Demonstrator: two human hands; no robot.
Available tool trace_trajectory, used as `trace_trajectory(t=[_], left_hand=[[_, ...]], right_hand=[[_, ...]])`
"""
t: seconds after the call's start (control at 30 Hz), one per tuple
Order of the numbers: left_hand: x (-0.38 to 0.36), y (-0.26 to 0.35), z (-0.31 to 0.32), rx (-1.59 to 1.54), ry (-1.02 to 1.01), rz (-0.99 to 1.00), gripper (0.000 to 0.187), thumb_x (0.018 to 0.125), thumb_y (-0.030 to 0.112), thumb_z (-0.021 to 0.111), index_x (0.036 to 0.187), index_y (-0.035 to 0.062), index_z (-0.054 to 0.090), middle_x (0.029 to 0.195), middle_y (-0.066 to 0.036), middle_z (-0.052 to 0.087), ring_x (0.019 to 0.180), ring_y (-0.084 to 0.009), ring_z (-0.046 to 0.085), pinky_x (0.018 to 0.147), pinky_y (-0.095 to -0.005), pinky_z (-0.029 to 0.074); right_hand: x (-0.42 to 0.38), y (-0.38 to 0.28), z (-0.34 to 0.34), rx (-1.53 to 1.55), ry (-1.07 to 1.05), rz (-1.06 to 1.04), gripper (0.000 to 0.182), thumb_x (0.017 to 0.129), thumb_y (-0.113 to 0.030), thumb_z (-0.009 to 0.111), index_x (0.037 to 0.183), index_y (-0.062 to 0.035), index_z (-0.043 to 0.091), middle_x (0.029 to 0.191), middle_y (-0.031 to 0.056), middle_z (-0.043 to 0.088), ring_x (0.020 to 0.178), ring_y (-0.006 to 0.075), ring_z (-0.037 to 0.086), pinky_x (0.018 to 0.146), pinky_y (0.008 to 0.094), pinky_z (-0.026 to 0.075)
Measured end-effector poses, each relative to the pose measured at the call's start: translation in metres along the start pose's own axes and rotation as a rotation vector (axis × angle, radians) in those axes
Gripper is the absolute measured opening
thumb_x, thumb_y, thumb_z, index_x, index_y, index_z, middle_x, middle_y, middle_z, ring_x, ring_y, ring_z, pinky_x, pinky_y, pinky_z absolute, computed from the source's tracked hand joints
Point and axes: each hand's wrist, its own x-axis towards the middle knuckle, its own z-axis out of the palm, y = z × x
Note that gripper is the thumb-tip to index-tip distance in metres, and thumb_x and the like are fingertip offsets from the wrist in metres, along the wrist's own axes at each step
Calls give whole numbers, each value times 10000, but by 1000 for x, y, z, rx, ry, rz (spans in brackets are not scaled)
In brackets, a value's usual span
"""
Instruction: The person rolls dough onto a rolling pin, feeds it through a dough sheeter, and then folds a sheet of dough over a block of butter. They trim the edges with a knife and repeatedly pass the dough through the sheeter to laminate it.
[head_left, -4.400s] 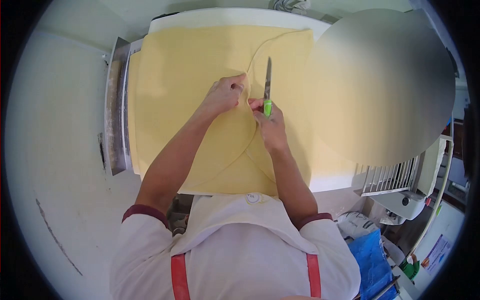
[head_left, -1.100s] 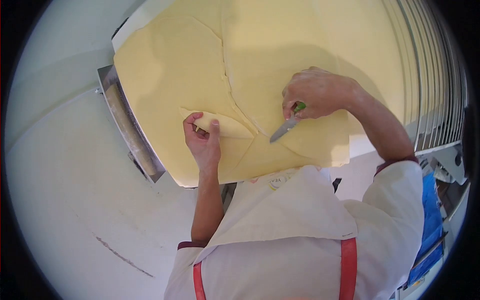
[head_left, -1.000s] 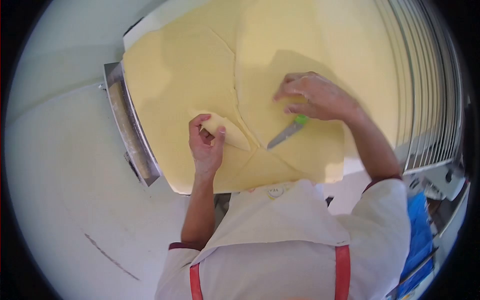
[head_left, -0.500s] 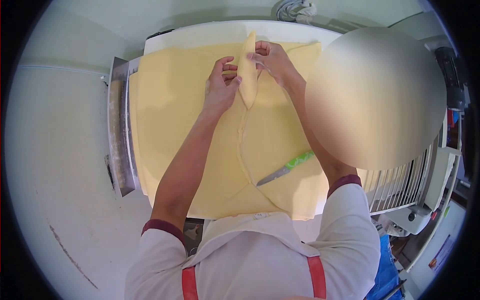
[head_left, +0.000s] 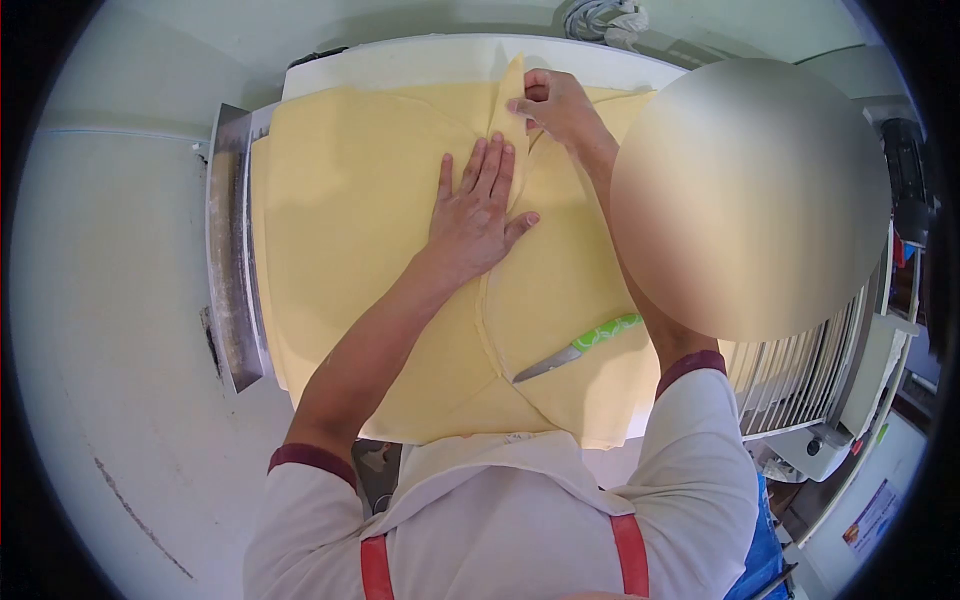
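A wide sheet of pale yellow dough [head_left: 350, 200] covers the table, with a seam running down its middle. My left hand [head_left: 473, 218] lies flat on the dough over that seam, fingers stretched out and slightly spread. At the far edge, my right hand [head_left: 560, 108] pinches the side of a narrow pointed strip of dough [head_left: 510, 95], whose tip sticks up past the sheet. The strip's lower part is hidden under my left fingers. On the right half of the sheet rests a knife [head_left: 590, 340] with a green patterned handle, its blade tip near the seam.
White table surface [head_left: 420, 62] shows beyond the dough. Along the left side runs a metal tray-like edge [head_left: 232, 250]. A metal rack or guard [head_left: 800, 385] stands to the right, below a large blurred area. Coiled cable [head_left: 600, 20] sits at the back wall.
My left hand has let go of the strip and now presses flat on the dough, nearer me. The strip's lower part has gone down onto the sheet; my right hand still pinches its upper part.
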Motion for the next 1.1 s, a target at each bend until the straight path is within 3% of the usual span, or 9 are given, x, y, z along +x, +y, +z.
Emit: trace_trajectory(t=[0.17,0.27,0.37,0.5,0.6,0.7,0.8,1.1], left_hand=[[1,1,-4,-2,-41,-9,854,896,557,439,1484,36,106,1550,-140,129,1435,-287,127,1125,-567,77],[0,-1,-5,-16,-53,-6,847,890,570,445,1490,69,118,1553,-125,130,1436,-284,125,1127,-565,75],[0,-4,-4,-31,-48,9,833,884,577,455,1491,98,145,1554,-110,137,1436,-281,123,1131,-557,75],[-2,-7,-5,-56,-30,7,815,879,572,472,1484,105,188,1551,-104,155,1437,-281,122,1134,-550,74],[-1,-4,-12,-79,-52,2,809,877,566,480,1480,102,203,1546,-108,173,1435,-283,131,1134,-549,79],[9,-3,-14,-157,12,-35,807,877,564,479,1478,99,207,1542,-114,182,1432,-287,144,1129,-559,87],[23,3,-5,-92,53,-18,797,880,564,470,1477,104,211,1542,-113,183,1430,-291,152,1120,-582,90],[25,0,-2,-34,24,24,786,881,575,457,1481,131,211,1541,-102,196,1427,-302,161,1105,-616,86]], right_hand=[[5,0,-5,182,87,-95,232,782,-9,671,1001,-17,596,805,69,609,761,138,585,675,281,511],[3,-11,-9,49,-11,-216,274,787,13,663,1042,-65,597,762,-3,531,690,93,515,640,236,461],[13,0,-35,-316,-67,-326,266,772,31,657,1009,-76,600,716,-35,470,643,70,456,591,215,404],[8,9,-62,-412,-19,-155,190,762,-14,675,926,-53,587,693,-47,470,620,59,433,564,217,369],[7,6,-61,-460,-32,-155,187,763,-60,693,917,-52,588,720,-29,523,621,71,445,560,233,379],[10,3,-55,-547,8,-252,188,755,-101,705,909,-46,611,766,69,629,681,172,574,607,313,466],[8,-4,-52,-614,-2,-248,210,754,-127,723,927,-44,638,847,100,664,734,212,602,658,336,485],[-3,-2,-76,-661,28,-141,170,784,-111,697,945,-57,703,835,92,691,742,204,627,697,330,493]])
